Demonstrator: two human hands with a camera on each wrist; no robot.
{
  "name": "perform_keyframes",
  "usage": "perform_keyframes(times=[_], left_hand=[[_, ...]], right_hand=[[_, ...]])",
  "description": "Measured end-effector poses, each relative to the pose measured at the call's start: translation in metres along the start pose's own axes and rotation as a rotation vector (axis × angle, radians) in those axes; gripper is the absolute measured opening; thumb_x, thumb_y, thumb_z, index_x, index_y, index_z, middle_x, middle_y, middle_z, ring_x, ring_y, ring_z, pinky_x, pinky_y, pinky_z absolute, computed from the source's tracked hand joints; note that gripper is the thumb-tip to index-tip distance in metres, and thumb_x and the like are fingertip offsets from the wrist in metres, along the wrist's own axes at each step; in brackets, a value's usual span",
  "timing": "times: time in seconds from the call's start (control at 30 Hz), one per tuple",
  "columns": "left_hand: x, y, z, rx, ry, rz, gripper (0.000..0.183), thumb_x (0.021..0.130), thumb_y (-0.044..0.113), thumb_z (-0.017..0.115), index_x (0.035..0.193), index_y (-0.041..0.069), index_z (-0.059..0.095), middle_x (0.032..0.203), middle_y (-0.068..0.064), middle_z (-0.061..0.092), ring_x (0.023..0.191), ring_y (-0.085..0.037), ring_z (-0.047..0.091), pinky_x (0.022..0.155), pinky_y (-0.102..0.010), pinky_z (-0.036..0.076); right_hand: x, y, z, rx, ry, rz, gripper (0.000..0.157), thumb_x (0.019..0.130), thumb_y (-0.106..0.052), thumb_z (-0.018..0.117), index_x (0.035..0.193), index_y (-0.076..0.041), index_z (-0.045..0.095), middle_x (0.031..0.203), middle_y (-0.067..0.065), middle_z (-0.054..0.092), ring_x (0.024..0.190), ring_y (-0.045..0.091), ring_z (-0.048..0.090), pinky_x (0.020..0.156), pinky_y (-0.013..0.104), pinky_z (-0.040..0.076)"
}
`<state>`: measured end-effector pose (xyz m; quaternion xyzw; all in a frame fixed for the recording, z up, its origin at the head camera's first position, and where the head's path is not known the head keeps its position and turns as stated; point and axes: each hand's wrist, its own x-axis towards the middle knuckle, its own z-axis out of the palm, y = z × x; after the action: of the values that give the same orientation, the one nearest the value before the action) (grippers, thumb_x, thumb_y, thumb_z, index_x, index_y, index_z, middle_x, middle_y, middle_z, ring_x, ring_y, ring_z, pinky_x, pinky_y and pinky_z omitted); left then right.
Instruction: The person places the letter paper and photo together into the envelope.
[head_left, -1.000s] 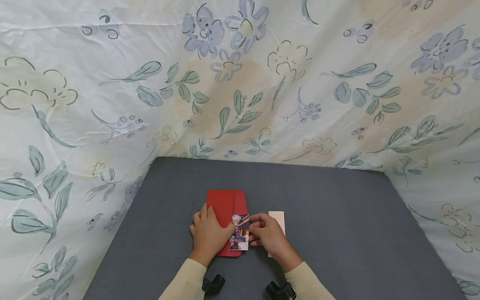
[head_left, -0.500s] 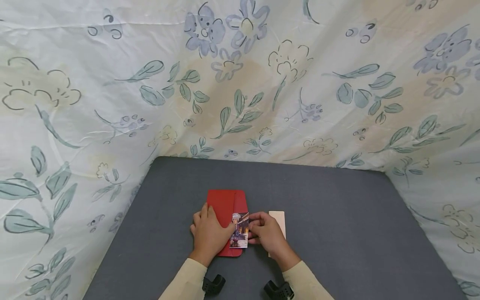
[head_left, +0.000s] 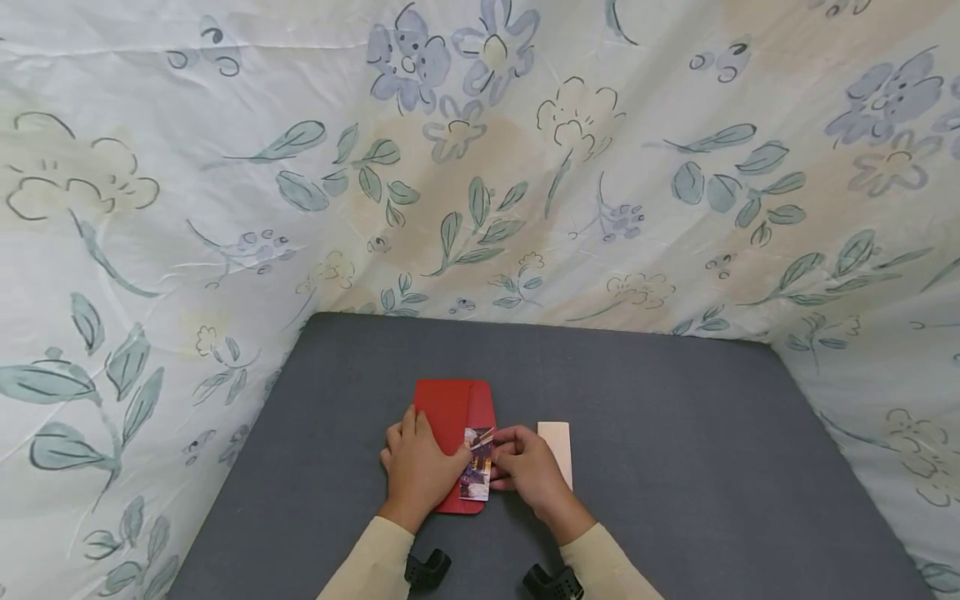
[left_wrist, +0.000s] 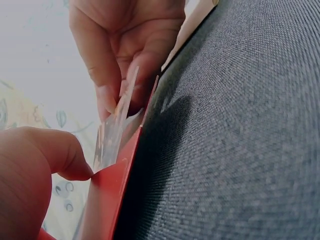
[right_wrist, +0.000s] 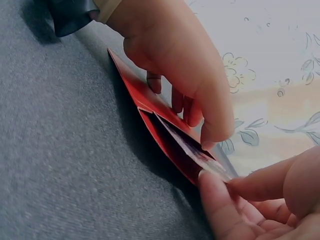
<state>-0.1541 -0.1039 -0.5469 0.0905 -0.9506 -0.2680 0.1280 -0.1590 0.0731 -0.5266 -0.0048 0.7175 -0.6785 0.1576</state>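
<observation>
A red envelope (head_left: 444,408) lies on the dark grey surface, its long right side gaping. My left hand (head_left: 418,471) holds it across its width; the bent thumb (left_wrist: 67,155) is right at the lip of the opening. Between thumb and fingers, my right hand (head_left: 531,471) pinches the right edge of a small glossy picture card (head_left: 477,467). The card stands tilted at the gap, and in the right wrist view its edge (right_wrist: 187,147) reaches into the pocket. In the left wrist view the card (left_wrist: 115,137) looks clear and shiny along its rim.
A pale cream flat piece (head_left: 555,446) lies just right of my right hand, partly covered by it. Floral cloth (head_left: 480,167) hangs behind and beside the dark grey tabletop (head_left: 660,433). Black wrist devices (head_left: 427,569) sit at both sleeves.
My right hand has shifted slightly left with the card, which shows narrower and more tilted over the envelope's right side. My left hand and the envelope have stayed in place.
</observation>
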Motion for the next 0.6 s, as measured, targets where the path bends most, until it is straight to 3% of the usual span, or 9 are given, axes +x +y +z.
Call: perform_keyframes(times=[0.23,0.6], left_hand=[[-0.0001,0.0007,-0.0010,0.006,0.006,0.000,0.099,0.064,0.051,0.077,0.139,-0.004,0.044,0.145,-0.020,0.035,0.120,-0.034,0.032,0.087,-0.059,0.031],[0.0022,0.0030,-0.0010,0.010,0.017,-0.001,0.096,0.066,0.051,0.075,0.138,-0.005,0.044,0.145,-0.021,0.035,0.119,-0.034,0.032,0.086,-0.058,0.030]], right_hand=[[-0.0017,0.0028,0.0038,-0.022,0.006,-0.001,0.028,0.090,0.001,0.059,0.117,0.008,0.054,0.091,0.019,0.060,0.071,0.025,0.065,0.059,0.041,0.055],[-0.0039,-0.0054,0.0014,-0.054,-0.031,0.002,0.032,0.091,-0.004,0.061,0.120,0.009,0.056,0.096,0.021,0.063,0.075,0.030,0.065,0.059,0.042,0.055]])
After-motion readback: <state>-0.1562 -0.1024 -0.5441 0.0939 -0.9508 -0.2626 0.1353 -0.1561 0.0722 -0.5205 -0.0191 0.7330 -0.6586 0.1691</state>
